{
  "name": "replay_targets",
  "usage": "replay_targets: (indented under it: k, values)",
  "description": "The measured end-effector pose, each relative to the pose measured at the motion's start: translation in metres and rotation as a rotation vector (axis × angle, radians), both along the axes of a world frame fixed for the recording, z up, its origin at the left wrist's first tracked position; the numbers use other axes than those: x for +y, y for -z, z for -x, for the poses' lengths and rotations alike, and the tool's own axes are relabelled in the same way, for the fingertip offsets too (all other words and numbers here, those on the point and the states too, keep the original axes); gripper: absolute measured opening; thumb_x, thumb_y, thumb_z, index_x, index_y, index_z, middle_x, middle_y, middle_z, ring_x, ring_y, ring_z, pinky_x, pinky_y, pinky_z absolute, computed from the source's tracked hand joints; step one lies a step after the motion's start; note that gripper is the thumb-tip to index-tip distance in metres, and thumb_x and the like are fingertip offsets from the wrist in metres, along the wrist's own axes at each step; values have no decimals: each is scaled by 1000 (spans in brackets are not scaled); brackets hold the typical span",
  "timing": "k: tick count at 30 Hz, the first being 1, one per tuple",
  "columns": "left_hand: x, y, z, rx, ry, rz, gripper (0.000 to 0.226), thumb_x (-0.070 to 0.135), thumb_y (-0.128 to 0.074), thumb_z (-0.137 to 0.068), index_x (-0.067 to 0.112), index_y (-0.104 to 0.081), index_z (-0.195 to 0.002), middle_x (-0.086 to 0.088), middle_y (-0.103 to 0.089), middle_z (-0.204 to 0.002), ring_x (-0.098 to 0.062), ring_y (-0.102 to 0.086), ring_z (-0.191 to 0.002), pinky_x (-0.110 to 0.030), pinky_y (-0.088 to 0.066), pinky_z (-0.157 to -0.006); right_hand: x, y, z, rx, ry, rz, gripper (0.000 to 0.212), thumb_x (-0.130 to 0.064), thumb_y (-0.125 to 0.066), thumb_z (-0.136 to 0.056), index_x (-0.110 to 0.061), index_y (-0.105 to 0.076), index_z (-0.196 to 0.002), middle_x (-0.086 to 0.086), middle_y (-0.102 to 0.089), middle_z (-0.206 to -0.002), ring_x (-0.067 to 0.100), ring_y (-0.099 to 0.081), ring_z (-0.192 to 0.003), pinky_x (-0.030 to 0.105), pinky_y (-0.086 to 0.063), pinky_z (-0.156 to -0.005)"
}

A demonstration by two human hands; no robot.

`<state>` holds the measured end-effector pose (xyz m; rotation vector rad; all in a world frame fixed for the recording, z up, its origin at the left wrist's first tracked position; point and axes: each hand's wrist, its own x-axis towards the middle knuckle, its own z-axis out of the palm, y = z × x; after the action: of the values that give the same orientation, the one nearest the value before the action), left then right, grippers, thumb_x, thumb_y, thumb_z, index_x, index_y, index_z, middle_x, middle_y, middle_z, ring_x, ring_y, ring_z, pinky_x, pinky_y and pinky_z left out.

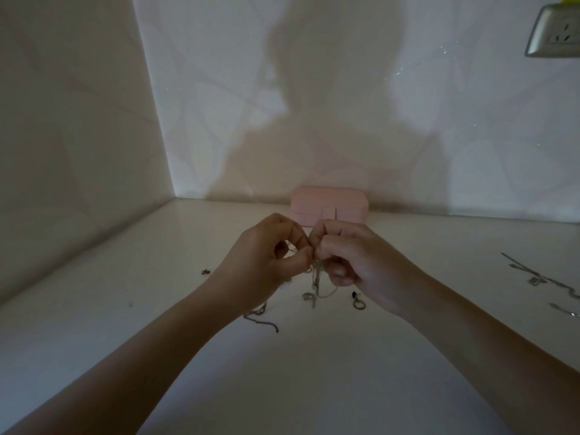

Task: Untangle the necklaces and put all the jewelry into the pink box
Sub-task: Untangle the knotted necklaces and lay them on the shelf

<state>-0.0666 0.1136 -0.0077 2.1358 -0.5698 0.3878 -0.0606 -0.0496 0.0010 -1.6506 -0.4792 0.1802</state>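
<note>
Tangled necklaces (315, 274) are pinched between the left hand (263, 262) and the right hand (361, 262), which are held knuckle to knuckle just above the white surface (314, 372), with loose chain ends trailed down onto it. The closed pink box (326, 204) is set behind the hands against the wall. A small hoop earring (358, 303) is seen near the right hand, and another chain (539, 277) is laid well apart at the right.

Dim, soft-focus frame lit from behind the wearer, whose broad shadow (314, 105) falls across the back wall (470, 136); faint sparkle specks upper right, wide-angle bending at the edges, fine detail muddy.
</note>
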Motion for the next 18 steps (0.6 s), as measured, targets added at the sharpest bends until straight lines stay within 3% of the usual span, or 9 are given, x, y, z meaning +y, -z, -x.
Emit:
replay_targets:
  k: [2,4,6,8,10,18]
  values:
    - [1,-1,1,-44,-22,-56,7,23,-61,-78,21,-60,-71,8,-59,-89,-6,-42,-53,-15,-34,-51,2,3,0,46,-13,-28,10,-13,-54,-71,-16,-56,-62,4,-40,-64,8,-31,-48,18,-26,-41]
    - [2,-2,0,-30,-43,-30,7,25,-61,-80,22,-60,-73,9,-60,-86,-5,-46,-55,-15,-37,-53,2,4,-1,2,16,-16,16,-8,-54,-81,-13,-57,-66,4,-40,-64,7,-33,-47,18,-27,-42]
    - [2,-5,1,28,-55,29,7,27,-63,-83,22,-63,-79,6,-62,-69,-5,-45,-48,-15,-36,-47,1,5,-2,-79,68,-2,22,-1,-53,-87,-12,-58,-68,-2,-42,-56,8,-33,-47,20,-28,-44]
    - [2,-6,3,89,-35,69,4,26,-66,-85,21,-66,-84,10,-51,-46,-6,-34,-36,-12,-26,-40,0,4,-3,-135,104,14,23,3,-51,-89,-11,-57,-71,-5,-41,-51,10,-32,-47,24,-27,-45]
    - [1,-8,5,103,-22,87,4,24,-69,-83,21,-69,-86,13,-44,-35,-7,-29,-32,-11,-22,-39,-2,4,-3,-176,120,30,22,4,-52,-89,-10,-57,-73,-7,-43,-49,9,-32,-45,25,-27,-45]
    - [1,-3,3,82,-121,190,1,26,-76,-76,25,-76,-76,11,-33,-36,-8,-24,-35,-14,-20,-39,-6,3,-6,-204,112,57,13,1,-58,-90,-6,-60,-79,-12,-52,-46,7,-36,-42,20,-33,-43]
